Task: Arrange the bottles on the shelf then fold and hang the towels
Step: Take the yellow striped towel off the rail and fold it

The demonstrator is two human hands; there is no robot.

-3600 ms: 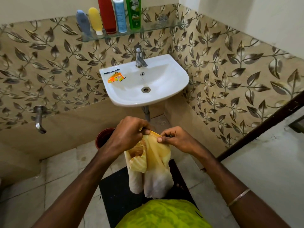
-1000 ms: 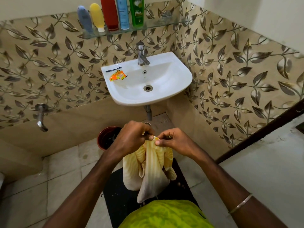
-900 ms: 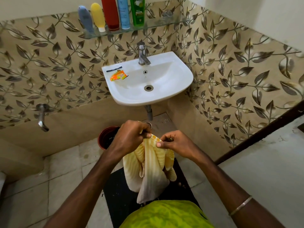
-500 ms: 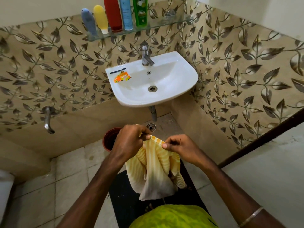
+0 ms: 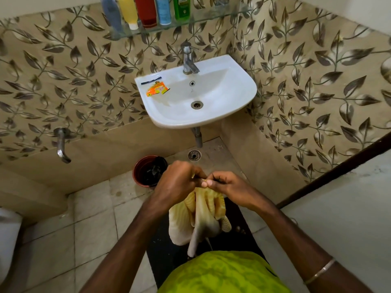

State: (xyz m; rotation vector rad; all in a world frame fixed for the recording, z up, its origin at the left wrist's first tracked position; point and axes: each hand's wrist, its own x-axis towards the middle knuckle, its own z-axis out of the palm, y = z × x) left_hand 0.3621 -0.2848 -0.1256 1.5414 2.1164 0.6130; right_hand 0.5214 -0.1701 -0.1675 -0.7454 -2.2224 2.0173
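A yellow-and-cream striped towel [image 5: 201,216] hangs bunched in front of me, above a black floor mat [image 5: 167,256]. My left hand [image 5: 177,180] grips its top edge, and my right hand [image 5: 226,183] pinches the same edge just beside it, thumb and fingers nearly touching the left hand. Several bottles stand in a row on the glass shelf [image 5: 211,16] above the sink: a grey-blue one [image 5: 111,12], a yellow one [image 5: 128,11], a red one [image 5: 146,10], a light-blue one [image 5: 163,9] and a green one [image 5: 181,7].
A white sink [image 5: 222,96] with a steel tap [image 5: 188,60] juts from the tiled wall; an orange sachet [image 5: 157,89] lies on its rim. A dark red bucket [image 5: 148,170] stands on the floor below. A wall tap [image 5: 61,144] sticks out at left; a white fixture [image 5: 8,235] sits far left.
My two hands have come closer together on the towel's top edge, so the cloth hangs narrower and more bunched. The view has shifted slightly toward the floor.
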